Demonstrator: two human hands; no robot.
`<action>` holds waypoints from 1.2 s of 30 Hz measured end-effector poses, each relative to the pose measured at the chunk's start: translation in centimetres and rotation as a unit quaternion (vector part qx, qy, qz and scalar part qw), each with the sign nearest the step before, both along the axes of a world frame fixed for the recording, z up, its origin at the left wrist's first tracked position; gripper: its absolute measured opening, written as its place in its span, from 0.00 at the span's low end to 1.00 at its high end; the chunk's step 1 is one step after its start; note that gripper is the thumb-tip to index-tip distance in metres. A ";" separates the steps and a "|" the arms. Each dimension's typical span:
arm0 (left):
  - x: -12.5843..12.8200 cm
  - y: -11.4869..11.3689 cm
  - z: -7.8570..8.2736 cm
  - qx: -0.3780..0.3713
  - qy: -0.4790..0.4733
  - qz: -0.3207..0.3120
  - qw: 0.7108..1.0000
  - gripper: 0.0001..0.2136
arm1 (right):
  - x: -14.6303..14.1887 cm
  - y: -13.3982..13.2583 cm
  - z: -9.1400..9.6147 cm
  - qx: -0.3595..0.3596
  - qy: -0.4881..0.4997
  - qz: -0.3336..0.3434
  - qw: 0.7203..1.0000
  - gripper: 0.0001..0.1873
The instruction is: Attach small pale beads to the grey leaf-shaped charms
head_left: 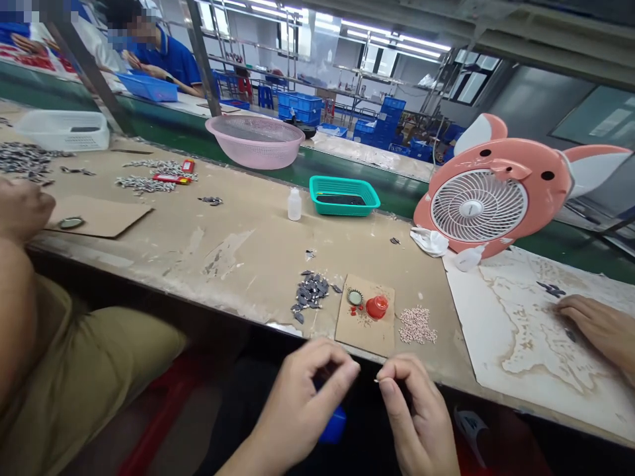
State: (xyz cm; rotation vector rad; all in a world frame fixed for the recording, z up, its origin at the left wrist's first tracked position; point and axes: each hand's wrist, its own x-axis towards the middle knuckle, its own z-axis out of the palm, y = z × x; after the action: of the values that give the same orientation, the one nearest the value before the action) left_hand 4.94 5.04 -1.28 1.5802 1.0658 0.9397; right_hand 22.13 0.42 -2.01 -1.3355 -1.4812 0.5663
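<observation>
In the lower middle, my left hand [308,395] is closed in a pinch; whatever lies between its fingertips is hidden. My right hand [419,411] pinches a tiny pale piece [377,380] between thumb and forefinger. Both hands hover in front of the table edge, their fingertips a little apart. Just beyond them lies a cardboard piece [353,334] bearing a bottle cap [354,297] and a small red container [378,307]. Left of the cardboard is a pile of dark grey pieces with pale tips [311,291]. A heap of tiny pinkish beads [417,324] sits to its right.
Farther back stand a white bottle [294,204], a green basket [344,210], a pink colander [255,153] and a pink animal-shaped fan [496,192]. At the right, another person's hand [598,327] rests by dark pieces; at the left, a neighbour's hand [22,208] is near cardboard.
</observation>
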 end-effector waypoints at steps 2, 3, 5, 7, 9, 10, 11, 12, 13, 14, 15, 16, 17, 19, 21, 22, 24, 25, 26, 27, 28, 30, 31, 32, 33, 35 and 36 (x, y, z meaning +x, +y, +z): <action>-1.5 1.4 -0.7 0.116 0.133 0.111 0.978 0.09 | 0.6 1.3 0.1 -0.003 -0.007 -0.016 1.000 0.10; -2.2 2.1 -1.0 0.156 0.194 0.155 0.956 0.08 | 1.0 2.0 0.2 -0.006 -0.012 -0.026 1.000 0.10; -3.4 3.3 -1.5 0.189 0.285 0.191 0.920 0.09 | 1.9 3.1 0.2 -0.016 -0.020 -0.036 0.999 0.09; -4.1 4.1 -1.8 0.192 0.339 0.178 0.904 0.11 | 2.8 4.1 0.1 -0.035 -0.020 -0.032 0.999 0.09; -4.4 4.6 -1.8 0.193 0.368 0.156 0.896 0.09 | 3.4 4.7 -0.1 -0.058 -0.010 -0.025 0.998 0.09; -4.5 4.8 -1.8 0.193 0.377 0.149 0.894 0.09 | 3.6 4.9 -0.2 -0.070 -0.004 -0.025 0.997 0.09; -4.6 5.0 -1.8 0.192 0.383 0.144 0.892 0.08 | 3.8 5.1 -0.2 -0.079 -0.001 -0.026 0.997 0.10; -4.7 5.1 -1.8 0.191 0.386 0.139 0.892 0.09 | 3.9 5.3 -0.3 -0.085 0.000 -0.027 0.996 0.10; -4.8 5.3 -1.8 0.190 0.387 0.135 0.892 0.09 | 4.1 5.5 -0.3 -0.091 -0.001 -0.026 0.995 0.10; -4.9 5.4 -1.9 0.188 0.385 0.133 0.894 0.10 | 4.2 5.6 -0.2 -0.094 -0.006 -0.026 0.995 0.10; -5.1 5.5 -1.9 0.184 0.380 0.132 0.897 0.10 | 4.3 5.8 -0.1 -0.095 -0.013 -0.024 0.995 0.11; -5.3 5.6 -1.9 0.178 0.371 0.129 0.902 0.10 | 4.4 5.9 -0.1 -0.094 -0.020 -0.026 0.995 0.11; -5.5 5.6 -1.9 0.171 0.358 0.127 0.909 0.10 | 4.4 5.9 0.0 -0.092 -0.027 -0.032 0.995 0.11; -5.8 5.6 -1.8 0.144 0.325 0.128 0.926 0.08 | 4.5 6.0 0.2 -0.095 -0.038 -0.051 0.993 0.10; -6.1 5.4 -1.6 0.095 0.285 0.139 0.944 0.07 | 4.6 6.0 0.2 -0.102 -0.045 -0.063 0.992 0.09; -6.1 5.2 -1.4 0.064 0.259 0.147 0.952 0.06 | 4.6 6.0 0.2 -0.100 -0.050 -0.061 0.992 0.09; -6.2 4.9 -1.0 -0.001 0.192 0.164 0.968 0.08 | 4.8 6.1 0.1 -0.085 -0.063 -0.045 0.993 0.08; -6.2 4.7 -0.9 -0.033 0.152 0.164 0.974 0.10 | 4.8 6.2 0.1 -0.079 -0.067 -0.039 0.994 0.08; -6.1 4.5 -0.7 -0.065 0.111 0.156 0.979 0.13 | 4.8 6.2 0.1 -0.075 -0.069 -0.035 0.994 0.08; -5.9 4.3 -0.5 -0.100 0.069 0.143 0.982 0.15 | 4.8 6.3 0.1 -0.075 -0.070 -0.033 0.994 0.07; -5.6 4.1 -0.3 -0.137 0.027 0.128 0.982 0.16 | 4.8 6.3 0.1 -0.078 -0.071 -0.032 0.994 0.07; -4.8 3.8 0.0 -0.205 -0.050 0.098 0.973 0.16 | 4.8 6.4 0.1 -0.076 -0.076 -0.023 0.994 0.07; -4.3 3.7 0.2 -0.229 -0.084 0.089 0.966 0.15 | 4.7 6.5 0.1 -0.072 -0.083 -0.020 0.994 0.07; -3.8 3.6 0.3 -0.249 -0.114 0.080 0.958 0.14 | 4.7 6.6 0.2 -0.065 -0.091 -0.018 0.994 0.07; -3.4 3.6 0.4 -0.266 -0.140 0.069 0.951 0.13 | 4.6 6.7 0.2 -0.058 -0.102 -0.021 0.993 0.06; -2.5 3.5 0.4 -0.298 -0.176 0.044 0.937 0.14 | 4.6 6.8 0.2 -0.045 -0.124 -0.030 0.991 0.06; -2.2 3.4 0.4 -0.313 -0.187 0.033 0.930 0.15 | 4.5 6.9 0.2 -0.041 -0.134 -0.034 0.990 0.07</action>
State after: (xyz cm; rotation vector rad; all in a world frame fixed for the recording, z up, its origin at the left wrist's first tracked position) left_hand 2.75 8.46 -0.89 0.8060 1.0131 0.7926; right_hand 26.66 7.33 -1.85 -1.5683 -1.6343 0.4178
